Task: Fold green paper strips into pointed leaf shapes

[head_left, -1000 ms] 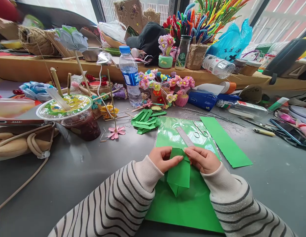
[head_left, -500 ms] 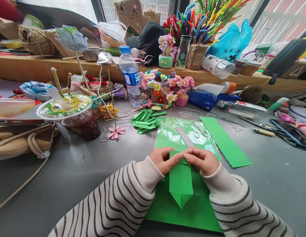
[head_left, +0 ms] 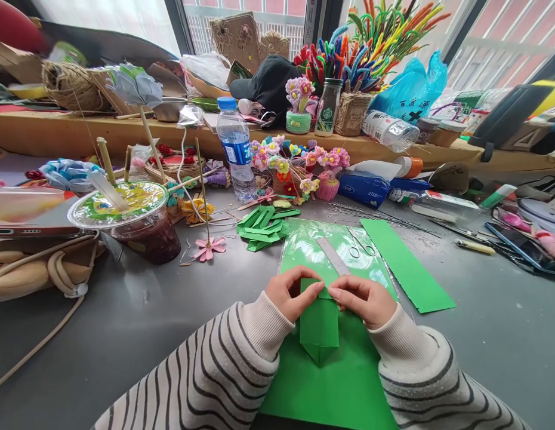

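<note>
A folded strip of green paper point(head_left: 319, 325), its near end creased to a point, is held between my two hands. My left hand point(head_left: 292, 292) pinches its far left part, thumb on top. At the far right corner, my right hand point(head_left: 367, 298) grips the strip between thumb and fingers. Under them lies a larger green sheet point(head_left: 340, 388) in clear plastic wrap. Just beyond my hands are a metal ruler point(head_left: 333, 257) and small scissors point(head_left: 360, 245) on that sheet.
A pile of folded green paper pieces point(head_left: 264, 227) lies behind left, and a long green strip point(head_left: 407, 269) at right. A lidded drink cup point(head_left: 145, 233), a pink paper flower point(head_left: 209, 248) and a water bottle point(head_left: 236, 149) stand on the left. Crocheted flowers point(head_left: 299, 161) fill the back.
The far end of the strip has a wider flap folded toward me. Both hands still hold it, and the view has shifted slightly.
</note>
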A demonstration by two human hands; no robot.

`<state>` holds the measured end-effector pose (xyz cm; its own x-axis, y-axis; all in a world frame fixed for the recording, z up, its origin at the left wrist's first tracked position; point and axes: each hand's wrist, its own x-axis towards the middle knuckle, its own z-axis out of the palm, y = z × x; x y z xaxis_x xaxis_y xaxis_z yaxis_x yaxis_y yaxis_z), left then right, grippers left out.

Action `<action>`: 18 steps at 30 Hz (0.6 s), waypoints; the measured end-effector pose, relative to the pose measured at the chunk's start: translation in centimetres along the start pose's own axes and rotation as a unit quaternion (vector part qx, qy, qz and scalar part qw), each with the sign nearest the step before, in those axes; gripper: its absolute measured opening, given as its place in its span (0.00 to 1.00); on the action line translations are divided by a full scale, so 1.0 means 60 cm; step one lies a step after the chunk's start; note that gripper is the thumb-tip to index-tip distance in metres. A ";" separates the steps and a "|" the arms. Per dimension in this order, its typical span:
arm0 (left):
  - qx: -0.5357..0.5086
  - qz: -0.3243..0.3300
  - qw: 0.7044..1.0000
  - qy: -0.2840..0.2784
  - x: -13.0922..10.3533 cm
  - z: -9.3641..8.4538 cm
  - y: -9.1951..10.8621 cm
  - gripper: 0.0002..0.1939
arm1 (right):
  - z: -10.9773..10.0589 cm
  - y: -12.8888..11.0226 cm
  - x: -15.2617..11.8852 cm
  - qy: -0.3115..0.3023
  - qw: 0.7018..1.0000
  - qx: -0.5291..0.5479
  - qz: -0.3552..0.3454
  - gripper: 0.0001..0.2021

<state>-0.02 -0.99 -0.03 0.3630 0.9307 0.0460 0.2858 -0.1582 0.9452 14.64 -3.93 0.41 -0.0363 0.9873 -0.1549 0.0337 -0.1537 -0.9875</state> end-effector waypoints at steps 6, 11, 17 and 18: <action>-0.049 -0.027 0.998 0.011 0.002 0.003 -0.004 0.14 | -0.001 0.007 0.001 0.000 1.000 -0.003 0.000 0.08; -0.108 -0.040 0.993 0.021 0.000 0.003 -0.006 0.12 | -0.001 0.011 0.003 -0.004 1.000 -0.009 0.002 0.08; -0.060 -0.023 0.998 0.017 0.000 0.005 -0.005 0.12 | -0.005 0.018 0.008 -0.019 1.000 -0.013 0.003 0.08; -0.051 -0.019 0.998 0.018 0.000 0.006 -0.006 0.12 | -0.006 0.018 0.009 -0.020 1.000 -0.013 0.003 0.08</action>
<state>0.21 -1.04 -0.48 0.3214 0.9468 0.0186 0.2065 -0.0892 0.9744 15.01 -3.58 -0.72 -0.0763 0.9839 -0.1617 0.0592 -0.1574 -0.9858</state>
